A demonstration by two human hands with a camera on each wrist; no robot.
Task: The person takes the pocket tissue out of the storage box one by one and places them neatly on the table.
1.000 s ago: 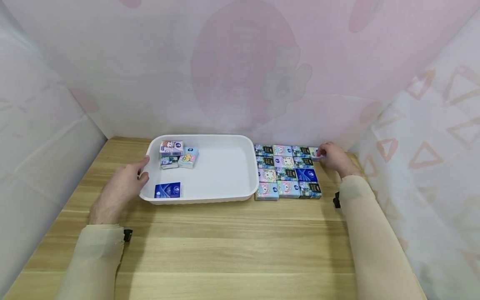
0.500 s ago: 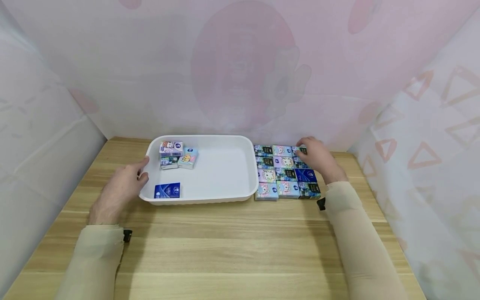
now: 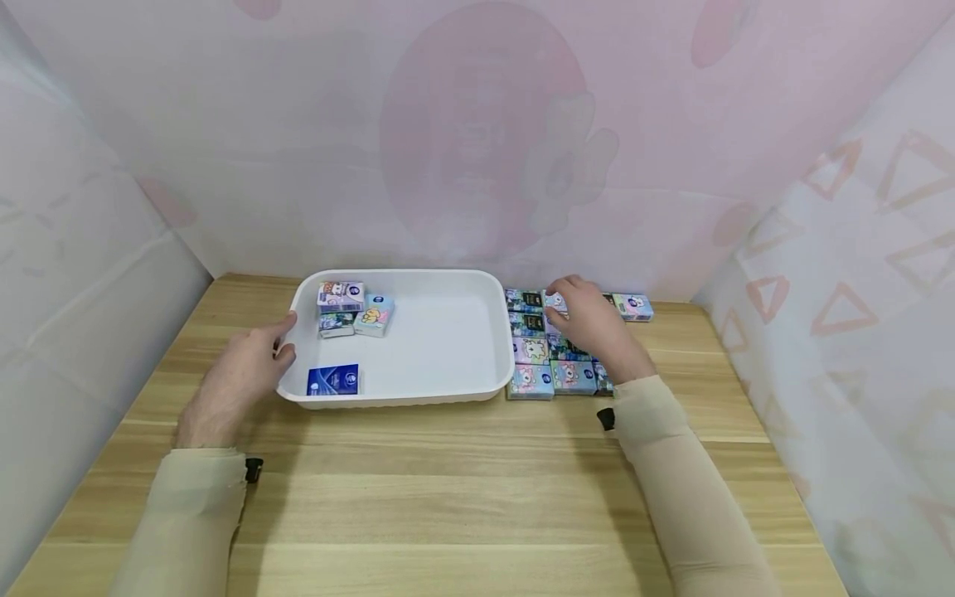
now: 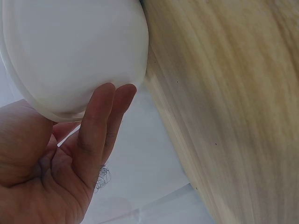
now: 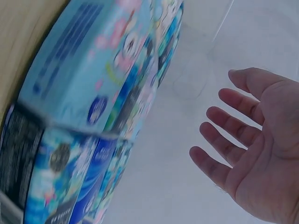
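A white tray [image 3: 448, 278] sits at the back of the wooden table. It holds three small tissue packs at its back left [image 3: 351, 308] and a dark blue pack [image 3: 333, 379] at its front left. My left hand [image 3: 283, 336] rests against the tray's left rim, fingers straight along the tray's [image 4: 70, 51] outer wall. To the tray's right lies a grid of colourful tissue packs [image 3: 531, 348]. My right hand [image 3: 559, 303] hovers over the grid's back rows, hiding several packs. In the right wrist view the right hand [image 5: 243, 135] is spread and holds nothing, with the packs [image 5: 93, 107] beside it.
One pink-and-blue pack [image 3: 632, 307] lies alone at the back right, just beyond the grid. Pale patterned curtain walls close in the table [image 3: 462, 481] at the back and on both sides. Bare wood stretches from the tray to the near edge.
My right hand has moved left from the back right corner to the middle of the grid, leaving one pack lying at the far right. The left hand has stayed on the tray.
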